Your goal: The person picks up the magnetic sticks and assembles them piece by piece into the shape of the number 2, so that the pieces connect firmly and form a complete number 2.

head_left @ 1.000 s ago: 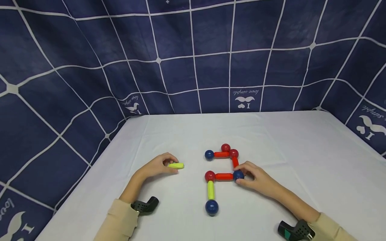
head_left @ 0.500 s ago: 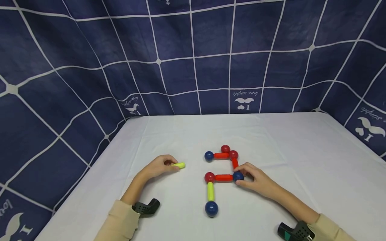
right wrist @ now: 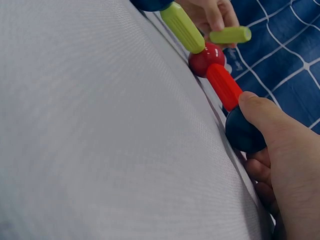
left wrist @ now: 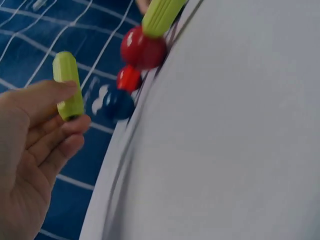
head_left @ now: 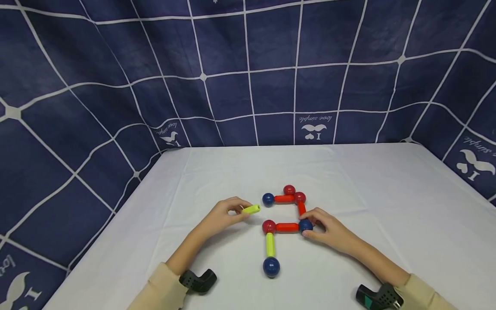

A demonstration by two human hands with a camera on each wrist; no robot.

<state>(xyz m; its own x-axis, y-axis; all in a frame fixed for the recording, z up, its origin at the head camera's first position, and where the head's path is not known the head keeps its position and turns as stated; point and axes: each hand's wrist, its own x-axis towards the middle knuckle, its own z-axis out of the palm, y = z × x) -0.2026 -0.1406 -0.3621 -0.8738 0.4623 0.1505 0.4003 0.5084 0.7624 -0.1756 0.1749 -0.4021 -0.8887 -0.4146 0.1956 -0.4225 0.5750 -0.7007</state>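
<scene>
My left hand (head_left: 224, 216) pinches a yellow-green magnetic rod (head_left: 251, 209) between thumb and fingers, just left of a chain of rods and balls. In the left wrist view that rod (left wrist: 68, 86) points upward, clear of the table. My right hand (head_left: 332, 229) grips the blue ball (head_left: 305, 225) at the chain's right corner. From this ball a red rod (head_left: 287, 227) runs left to a red ball (head_left: 269, 226). A second yellow-green rod (head_left: 270, 245) leads from there toward me, ending in a larger blue ball (head_left: 271, 267).
Behind the right hand, another red rod (head_left: 301, 209) reaches a red ball (head_left: 299, 197), with a second red ball touching it. A further red rod (head_left: 284, 199) joins a blue ball (head_left: 268, 199). White cloth covers the table (head_left: 348, 172); a blue gridded curtain (head_left: 271, 90) hangs behind.
My left hand has carried the yellow-green rod to the right and slightly away from me, up close to the chain. My right hand stays on the blue ball.
</scene>
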